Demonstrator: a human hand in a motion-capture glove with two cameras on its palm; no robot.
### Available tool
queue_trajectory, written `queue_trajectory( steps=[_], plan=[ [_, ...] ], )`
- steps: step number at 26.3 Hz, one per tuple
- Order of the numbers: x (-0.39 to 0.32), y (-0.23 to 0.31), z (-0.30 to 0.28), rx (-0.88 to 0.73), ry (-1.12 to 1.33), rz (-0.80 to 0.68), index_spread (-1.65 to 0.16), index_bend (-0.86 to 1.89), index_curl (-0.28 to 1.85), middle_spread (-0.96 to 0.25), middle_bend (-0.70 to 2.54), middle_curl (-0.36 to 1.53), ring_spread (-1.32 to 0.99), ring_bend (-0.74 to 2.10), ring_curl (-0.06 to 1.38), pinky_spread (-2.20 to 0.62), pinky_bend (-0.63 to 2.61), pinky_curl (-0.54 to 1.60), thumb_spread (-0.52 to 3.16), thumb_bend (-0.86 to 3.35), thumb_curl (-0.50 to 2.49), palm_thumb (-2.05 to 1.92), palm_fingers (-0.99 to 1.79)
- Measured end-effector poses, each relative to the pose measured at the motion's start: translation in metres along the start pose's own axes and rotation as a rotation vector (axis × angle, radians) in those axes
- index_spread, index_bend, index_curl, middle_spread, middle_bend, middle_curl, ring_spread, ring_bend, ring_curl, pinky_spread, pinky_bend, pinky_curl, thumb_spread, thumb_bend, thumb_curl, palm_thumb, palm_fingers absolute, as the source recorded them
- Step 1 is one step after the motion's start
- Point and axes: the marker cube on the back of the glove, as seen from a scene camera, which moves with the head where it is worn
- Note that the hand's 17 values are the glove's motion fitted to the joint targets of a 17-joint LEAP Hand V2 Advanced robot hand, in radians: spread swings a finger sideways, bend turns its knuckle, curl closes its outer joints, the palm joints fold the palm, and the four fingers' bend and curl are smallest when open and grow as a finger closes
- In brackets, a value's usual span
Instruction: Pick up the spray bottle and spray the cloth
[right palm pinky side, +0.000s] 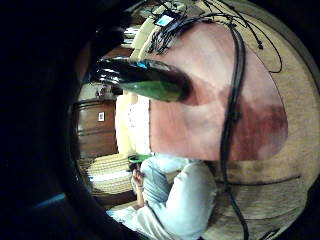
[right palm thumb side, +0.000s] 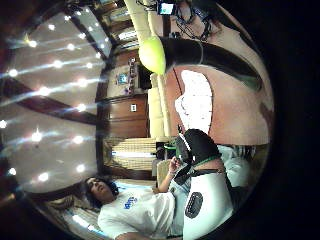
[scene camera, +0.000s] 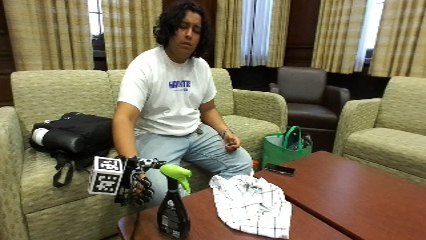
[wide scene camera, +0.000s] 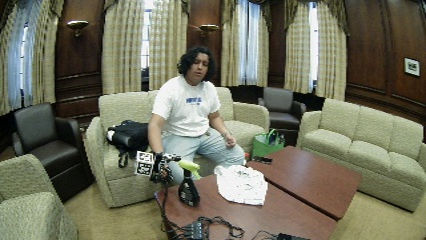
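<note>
Spray bottle (scene camera: 173, 212): glossy dark plastic body, smooth lime-green plastic trigger head. Cloth (scene camera: 253, 204): thin white woven fabric with a fine dark check, matt, crumpled. Table (scene camera: 346, 192): reddish-brown wood, smooth, low sheen. Right hand (scene camera: 136, 182): black glove, matt fabric with strap-like ribs. Sofa (scene camera: 40, 95): coarse woven beige-green upholstery, matt. Backpack (scene camera: 73, 132) on the sofa: black, looks like matt synthetic fabric. Armchair (scene camera: 306, 95): dark brown, smooth, leather-like with a slight shine. Shopping bag (scene camera: 283, 147): green, slightly shiny. Carpet (right palm pinky side: 280, 195): beige, rough-looking weave.
</note>
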Motion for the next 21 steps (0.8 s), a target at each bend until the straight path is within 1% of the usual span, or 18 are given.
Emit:
queue_trajectory(
  steps=[9,16,21],
  plan=[
    [-0.006,-0.035,0.017,-0.069,-0.032,-0.012,-0.42,0.11,0.22,-0.2,0.23,0.35,-0.17,0.42,0.3,0.13,0.31,0.34,0.9,-0.03,0.36,0.85,0.33],
    [-0.005,-0.055,0.029,-0.115,-0.038,-0.009,-0.42,0.09,0.2,-0.2,0.23,0.35,-0.17,0.42,0.31,0.13,0.34,0.35,0.89,-0.03,0.37,0.84,0.27],
    [-0.012,-0.071,0.037,-0.133,-0.039,-0.035,-0.42,0.09,0.19,-0.19,0.24,0.36,-0.16,0.43,0.31,0.12,0.35,0.35,0.88,-0.03,0.37,0.83,0.26]
  ],
)
